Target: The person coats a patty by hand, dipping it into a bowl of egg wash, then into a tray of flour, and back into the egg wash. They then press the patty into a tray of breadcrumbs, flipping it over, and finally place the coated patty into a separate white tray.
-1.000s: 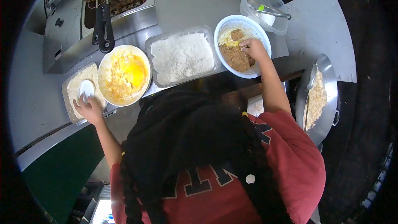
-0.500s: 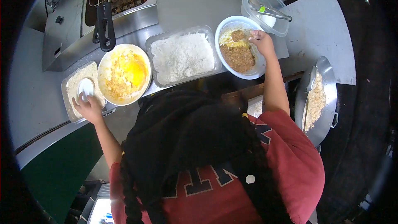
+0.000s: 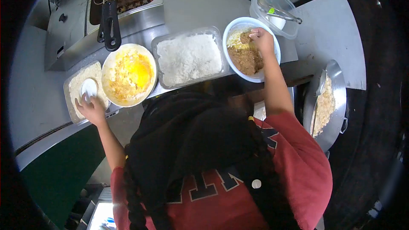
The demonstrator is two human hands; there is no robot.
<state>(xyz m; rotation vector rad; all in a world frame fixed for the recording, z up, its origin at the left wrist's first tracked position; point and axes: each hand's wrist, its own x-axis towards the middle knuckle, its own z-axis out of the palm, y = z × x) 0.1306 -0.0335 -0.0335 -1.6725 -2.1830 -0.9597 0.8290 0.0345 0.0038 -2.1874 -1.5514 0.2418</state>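
At the left, my left hand [image 3: 92, 110] is over a tray of pale crumbs [image 3: 76, 86], fingers spread. Its fingertips touch the near edge of a small white round dish [image 3: 89, 87] lying on the crumbs. My right hand [image 3: 261, 41] reaches into a white bowl [image 3: 276, 55] on the right. There its bent fingers press together at the edge of a small clump of brown mixture [image 3: 245, 37]. A larger mass of the brown mixture [image 3: 246, 61] fills the lower part of that bowl, with a pale yellowish smear above it. My palm hides part of the fingertips.
Between my hands stand a bowl of beaten egg [image 3: 135, 75] and a clear tray of white flour [image 3: 188, 59]. A fryer with a black-handled basket [image 3: 111, 25] is at the back left. A plastic tub with tongs [image 3: 284, 15] and a large metal pan of food [image 3: 326, 104] are at the right.
My right hand has shifted slightly left and farther into the bowl, its fingers now against the small brown clump. My left hand stays at the white dish.
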